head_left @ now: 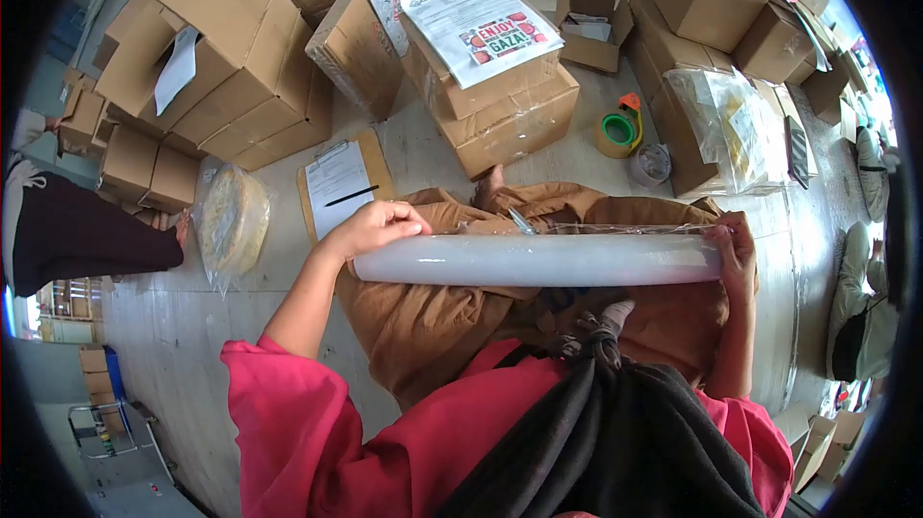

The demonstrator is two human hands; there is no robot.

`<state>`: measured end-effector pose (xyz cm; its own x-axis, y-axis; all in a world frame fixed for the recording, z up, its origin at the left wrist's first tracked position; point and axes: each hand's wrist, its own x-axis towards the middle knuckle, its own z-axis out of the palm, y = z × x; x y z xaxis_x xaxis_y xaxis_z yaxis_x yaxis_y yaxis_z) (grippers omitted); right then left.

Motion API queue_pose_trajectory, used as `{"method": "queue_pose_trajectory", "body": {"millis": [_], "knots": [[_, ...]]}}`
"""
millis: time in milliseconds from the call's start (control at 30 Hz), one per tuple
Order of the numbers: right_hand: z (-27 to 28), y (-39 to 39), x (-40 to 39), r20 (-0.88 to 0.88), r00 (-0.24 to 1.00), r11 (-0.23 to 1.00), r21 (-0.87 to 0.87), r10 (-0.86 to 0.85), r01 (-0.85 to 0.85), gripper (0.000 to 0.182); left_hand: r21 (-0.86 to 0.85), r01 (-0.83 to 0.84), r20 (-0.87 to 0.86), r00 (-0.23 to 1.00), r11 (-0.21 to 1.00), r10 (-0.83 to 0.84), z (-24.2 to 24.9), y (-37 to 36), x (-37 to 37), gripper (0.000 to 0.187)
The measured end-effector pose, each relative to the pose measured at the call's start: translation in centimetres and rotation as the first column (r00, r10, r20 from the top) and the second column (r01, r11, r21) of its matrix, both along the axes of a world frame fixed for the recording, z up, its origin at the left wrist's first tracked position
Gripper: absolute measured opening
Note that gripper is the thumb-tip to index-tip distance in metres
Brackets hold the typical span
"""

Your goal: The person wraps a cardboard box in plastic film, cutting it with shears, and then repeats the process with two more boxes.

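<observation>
A long roll of clear stretch film (538, 260) lies across my lap, over brown trousers. At its left end my left hand (389, 227) is closed, thumb and fingers pinching the film along the upper edge. My right hand (735, 244) is wrapped round the opposite end, fingers curled at the film's edge. A thin loose strip of film runs between both hands above the roll. Just beyond it, a pointed silver-blue object (521, 221) rests on the trousers, partly hidden.
Ahead stand stacked cardboard boxes (510, 128) topped with printed papers (476, 27). A clipboard (380, 167) with a pen (352, 196) and a bagged round item (231, 220) lie left. Tape rolls (617, 133) and a bagged yellow item (735, 128) are right. Other people sit at both sides.
</observation>
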<state>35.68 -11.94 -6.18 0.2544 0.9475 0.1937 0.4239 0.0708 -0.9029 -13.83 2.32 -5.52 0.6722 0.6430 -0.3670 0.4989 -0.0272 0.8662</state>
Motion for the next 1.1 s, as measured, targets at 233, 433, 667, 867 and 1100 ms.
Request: {"method": "queue_pose_trajectory", "body": {"millis": [233, 433, 667, 867, 1100], "knots": [[2.2, 0.5, -0.7, 0.096, 0.995, 1.000, -0.003, 0.030, -0.030, 0.009, 0.110, -0.066, 0.052, 0.997, 0.992, 0.060, 0.0, -0.8, 0.7, 0.010], [8.5, 2.5, -0.8, 0.145, 0.956, 0.919, -0.344, 0.255, -0.193, 0.018, 0.277, -0.155, 0.170, 0.979, 0.948, 0.110, 2.1, -3.3, 0.6, 0.006], [7.2, 18.0, -7.8, 0.378, 0.813, 0.873, -0.391, 0.443, -0.293, 0.033, 0.450, 0.014, -0.126, 0.991, 0.893, 0.048, 3.4, -2.0, 0.1, 0.026], [-5.7, 29.1, -11.6, 0.325, 0.934, 0.967, -0.244, 0.148, -0.069, 0.038, 0.418, -0.067, -0.018, 0.996, 0.906, 0.082, 0.2, -1.6, -2.0, 0.014], [-4.1, 23.9, -13.1, 0.246, 0.962, 0.975, -0.213, 0.120, -0.067, 0.030, 0.558, -0.347, 0.162, 0.937, 0.754, 0.311, 0.1, -4.4, -1.1, 0.009]]}}
